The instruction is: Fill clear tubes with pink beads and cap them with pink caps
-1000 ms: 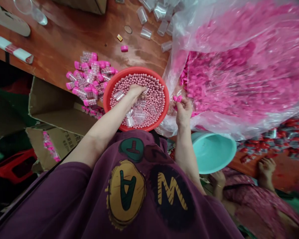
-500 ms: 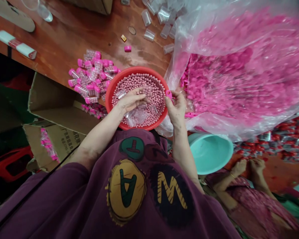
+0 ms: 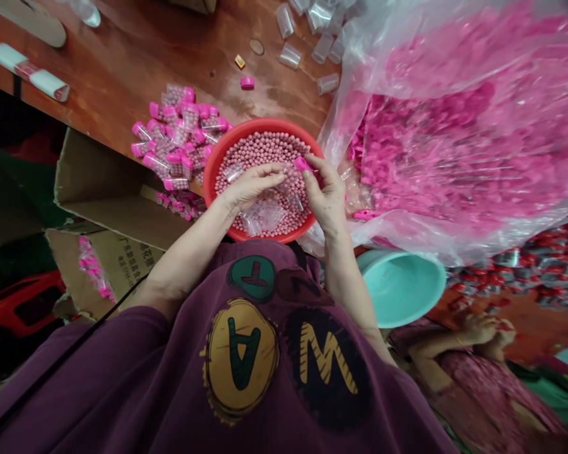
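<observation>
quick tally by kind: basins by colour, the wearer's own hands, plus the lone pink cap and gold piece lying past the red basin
Red basin: 1
Teal basin: 1
Wearer's hands, left hand and right hand: 2
Lone pink cap: 1
Gold piece: 1
Total: 6

Beads (image 3: 255, 146) are held in a bowl (image 3: 260, 124) at the near edge of the table (image 3: 123, 75), and the left hand (image 3: 255, 187) and right hand (image 3: 325, 192) are held over it, with a cap (image 3: 301, 164) pinched in the right hand. Left of the bowl, jars (image 3: 176, 135) are piled on the table, and nearer, by its edge, a box (image 3: 104, 170) is placed. To the right, a bag (image 3: 407, 238) of caps (image 3: 430, 151) is laid, with a basin (image 3: 402, 287) put nearer, and tubes (image 3: 291, 55) are scattered behind the bowl.
</observation>
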Motion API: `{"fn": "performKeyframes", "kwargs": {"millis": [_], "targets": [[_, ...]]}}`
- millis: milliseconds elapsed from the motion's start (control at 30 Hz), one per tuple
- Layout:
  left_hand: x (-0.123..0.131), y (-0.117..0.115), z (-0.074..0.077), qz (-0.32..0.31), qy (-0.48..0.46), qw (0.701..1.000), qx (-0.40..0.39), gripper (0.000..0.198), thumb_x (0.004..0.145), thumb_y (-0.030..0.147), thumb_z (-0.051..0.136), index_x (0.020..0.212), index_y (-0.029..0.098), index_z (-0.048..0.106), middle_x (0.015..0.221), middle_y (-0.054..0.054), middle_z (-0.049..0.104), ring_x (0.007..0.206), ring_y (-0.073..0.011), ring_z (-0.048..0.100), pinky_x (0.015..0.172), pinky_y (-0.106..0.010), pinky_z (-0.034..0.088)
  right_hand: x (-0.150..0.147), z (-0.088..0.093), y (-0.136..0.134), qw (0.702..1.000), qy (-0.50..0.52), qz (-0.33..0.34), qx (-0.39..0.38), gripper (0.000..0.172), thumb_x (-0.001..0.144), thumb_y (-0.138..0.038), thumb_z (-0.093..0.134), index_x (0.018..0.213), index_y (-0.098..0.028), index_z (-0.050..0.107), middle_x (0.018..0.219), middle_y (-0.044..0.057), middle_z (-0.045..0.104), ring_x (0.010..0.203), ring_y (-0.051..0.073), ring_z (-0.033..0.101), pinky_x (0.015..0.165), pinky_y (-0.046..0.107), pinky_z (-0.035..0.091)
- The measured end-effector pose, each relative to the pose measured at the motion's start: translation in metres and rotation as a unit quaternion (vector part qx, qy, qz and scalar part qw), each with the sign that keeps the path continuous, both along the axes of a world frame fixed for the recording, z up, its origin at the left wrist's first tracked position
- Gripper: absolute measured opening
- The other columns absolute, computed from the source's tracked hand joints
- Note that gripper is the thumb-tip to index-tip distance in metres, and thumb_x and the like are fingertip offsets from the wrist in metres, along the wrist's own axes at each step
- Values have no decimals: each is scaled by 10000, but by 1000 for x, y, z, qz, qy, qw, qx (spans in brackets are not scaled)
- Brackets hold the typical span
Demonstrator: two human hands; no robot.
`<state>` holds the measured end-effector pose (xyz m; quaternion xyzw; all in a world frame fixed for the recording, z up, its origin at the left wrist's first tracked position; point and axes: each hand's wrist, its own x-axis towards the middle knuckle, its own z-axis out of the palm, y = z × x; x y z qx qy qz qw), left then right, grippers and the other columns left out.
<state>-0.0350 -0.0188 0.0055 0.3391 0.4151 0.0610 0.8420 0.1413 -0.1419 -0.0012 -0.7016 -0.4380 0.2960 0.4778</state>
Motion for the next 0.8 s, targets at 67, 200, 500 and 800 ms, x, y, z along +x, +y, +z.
{"fn": "performKeyframes", "kwargs": {"millis": [67, 200, 500, 800], "targets": [[-2, 0, 1, -11, 2, 1000, 1, 153, 972, 239, 855, 1104, 186, 800, 1045, -33, 826, 866, -150, 790, 783, -271, 631, -2, 6, 1, 1000, -18, 17, -1, 483, 1131, -684, 578, 1405, -339, 773, 1422, 55, 813, 1387, 301, 751, 1296, 647, 571], [-4, -2, 1, -9, -14, 1000, 2, 131, 977, 229, 867, 1047, 163, 778, 962, -23, 801, 842, -134, 794, 795, -257, 645, -7, 15, 2, 997, -47, 57, -2, 437, 1153, -627, 561, 1360, -330, 806, 1347, 66, 836, 1297, 294, 781, 1241, 593, 619], [-15, -4, -3, 6, -28, 999, -45, 122, 1031, 215, 797, 1113, 136, 755, 988, -76, 831, 984, -201, 868, 848, -287, 681, -6, 8, 0, 997, -66, 15, -28, 446, 1156, -616, 550, 1375, -319, 801, 1375, 80, 818, 1340, 303, 759, 1279, 631, 580], [1, -22, -8, 89, -47, 994, -31, 270, 920, 231, 942, 1084, 163, 739, 925, 9, 789, 756, -105, 773, 706, -219, 588, -27, -9, 5, 998, -44, -38, 39, 398, 1125, -583, 646, 1255, -265, 846, 1209, 75, 840, 1175, 238, 795, 1130, 515, 668]]}}
